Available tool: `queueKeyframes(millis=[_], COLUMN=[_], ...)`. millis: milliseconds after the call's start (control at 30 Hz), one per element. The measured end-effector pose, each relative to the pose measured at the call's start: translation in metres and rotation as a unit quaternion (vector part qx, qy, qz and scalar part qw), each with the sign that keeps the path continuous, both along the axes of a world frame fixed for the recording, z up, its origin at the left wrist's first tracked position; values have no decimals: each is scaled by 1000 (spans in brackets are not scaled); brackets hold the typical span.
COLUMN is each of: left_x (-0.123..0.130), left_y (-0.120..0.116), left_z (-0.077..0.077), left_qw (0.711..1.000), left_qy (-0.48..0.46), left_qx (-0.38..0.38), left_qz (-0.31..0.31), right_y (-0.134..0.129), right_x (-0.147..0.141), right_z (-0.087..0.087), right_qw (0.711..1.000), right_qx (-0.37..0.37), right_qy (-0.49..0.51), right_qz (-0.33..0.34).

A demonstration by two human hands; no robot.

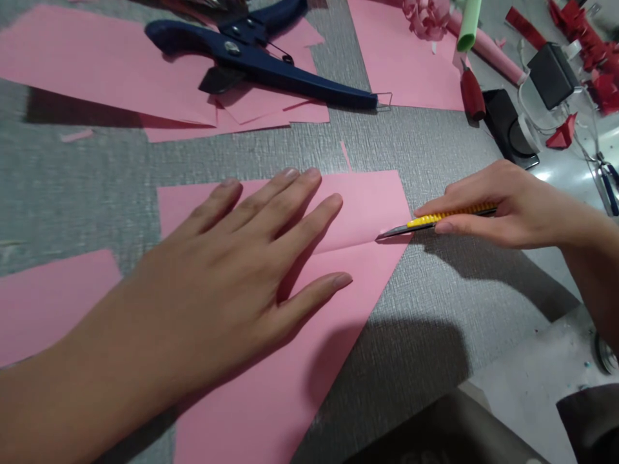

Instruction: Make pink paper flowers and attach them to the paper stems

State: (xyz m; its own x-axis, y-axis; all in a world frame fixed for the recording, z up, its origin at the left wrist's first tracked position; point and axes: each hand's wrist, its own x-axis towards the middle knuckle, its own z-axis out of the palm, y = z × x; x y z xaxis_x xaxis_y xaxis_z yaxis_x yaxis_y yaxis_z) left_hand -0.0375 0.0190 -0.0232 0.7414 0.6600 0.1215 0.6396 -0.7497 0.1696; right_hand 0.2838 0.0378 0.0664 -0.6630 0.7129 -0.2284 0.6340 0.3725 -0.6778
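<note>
A pink sheet of paper lies on the grey textured table, with a crease or cut line running across it. My left hand rests flat on the sheet, fingers spread, to the left of that line's end. In my right hand is a yellow craft knife, gripped between thumb and fingers. Its blade tip touches the paper at the line, near the sheet's right edge. Part of the sheet is hidden under my left hand and forearm.
Dark blue long-handled pliers lie on pink paper pieces at the back. Another pink sheet, a red-handled tool, a green tube and a black adapter are at back right. A pink piece lies left.
</note>
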Motion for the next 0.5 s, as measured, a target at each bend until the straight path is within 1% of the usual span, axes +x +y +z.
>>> queueKeyframes(millis=[100, 233, 400, 500], left_x=[0, 0, 0, 0], left_y=[0, 0, 2, 3], left_z=[-1, -2, -1, 1], left_qw=[1000, 1000, 998, 996], left_qy=[-2, -6, -18, -27], left_qx=[-4, -13, -58, -72], left_qz=[1, 5, 29, 36], right_y=[0, -1, 0, 1], right_x=[3, 5, 7, 7], right_z=[-2, -3, -1, 0], right_qw=[1000, 1000, 1000, 1000], right_qx=[10, 6, 7, 7], right_qy=[11, 8, -3, -8], right_qz=[1, -3, 3, 4])
